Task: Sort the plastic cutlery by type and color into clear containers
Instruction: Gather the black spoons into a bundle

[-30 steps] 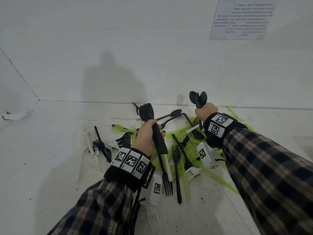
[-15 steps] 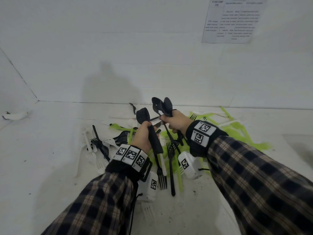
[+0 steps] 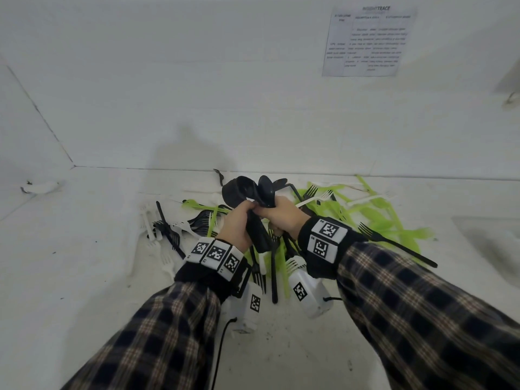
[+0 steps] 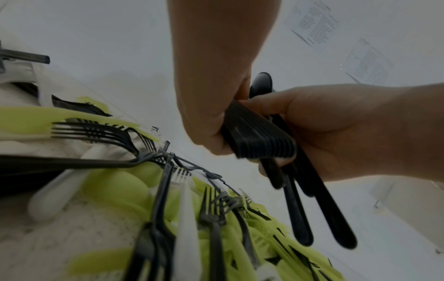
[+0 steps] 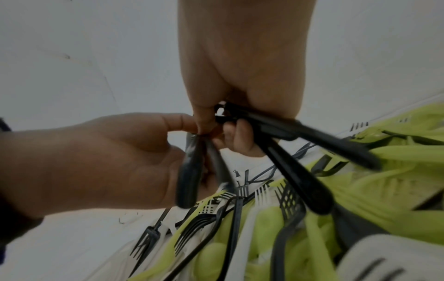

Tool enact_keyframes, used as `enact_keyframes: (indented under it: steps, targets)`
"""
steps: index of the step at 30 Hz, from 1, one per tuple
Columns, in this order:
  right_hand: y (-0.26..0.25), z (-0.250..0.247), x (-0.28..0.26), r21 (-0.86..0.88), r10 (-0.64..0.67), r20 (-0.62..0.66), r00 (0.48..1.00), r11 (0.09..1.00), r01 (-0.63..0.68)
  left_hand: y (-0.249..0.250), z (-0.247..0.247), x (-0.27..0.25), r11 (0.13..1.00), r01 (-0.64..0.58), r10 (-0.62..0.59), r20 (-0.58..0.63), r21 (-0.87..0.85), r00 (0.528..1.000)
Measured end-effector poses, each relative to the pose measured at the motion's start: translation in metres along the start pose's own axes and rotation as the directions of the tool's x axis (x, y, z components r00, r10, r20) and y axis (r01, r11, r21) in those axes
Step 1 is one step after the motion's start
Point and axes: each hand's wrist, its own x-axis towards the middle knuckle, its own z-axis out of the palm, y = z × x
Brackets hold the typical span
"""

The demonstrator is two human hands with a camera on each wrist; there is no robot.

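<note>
Cutlery pile [image 3: 332,220] covers the desk [image 3: 84,263] centre, directly under both hands. Forks [image 3: 157,235] spread off its left edge. Bare desk further left, and on the near side between the sleeves. Wall [image 3: 225,94] closes the far side, just behind the pile.

Two hands are in view, the left hand [image 3: 235,227] and the right hand [image 3: 281,218], meeting above the pile [image 3: 332,220] of cutlery. The left hand grips one stack of black spoons [image 4: 258,136], too tightly nested to count. The right hand holds at least three more black spoons [image 5: 295,171]. In the pile, black forks [image 3: 394,243] number at least eight, white forks [image 3: 166,263] at least five; the green pieces [image 3: 388,218] overlap too much to count. Two printed sheets [image 4: 312,24] hang on the wall above the pile.
</note>
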Motion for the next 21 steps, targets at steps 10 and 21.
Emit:
enact_keyframes:
  steps: [10,21]
  targets:
    - [0.001,-0.014,-0.026,0.005,0.0,-0.069,0.998,1.0,0.0,-0.016,0.014,-0.029,0.999,0.009,-0.008,0.026,-0.039,1.0]
    - [0.003,-0.026,-0.056,0.056,0.036,-0.081,0.996,0.998,-0.032,-0.033,0.029,-0.041,0.997,0.006,-0.009,-0.043,-0.081,0.999]
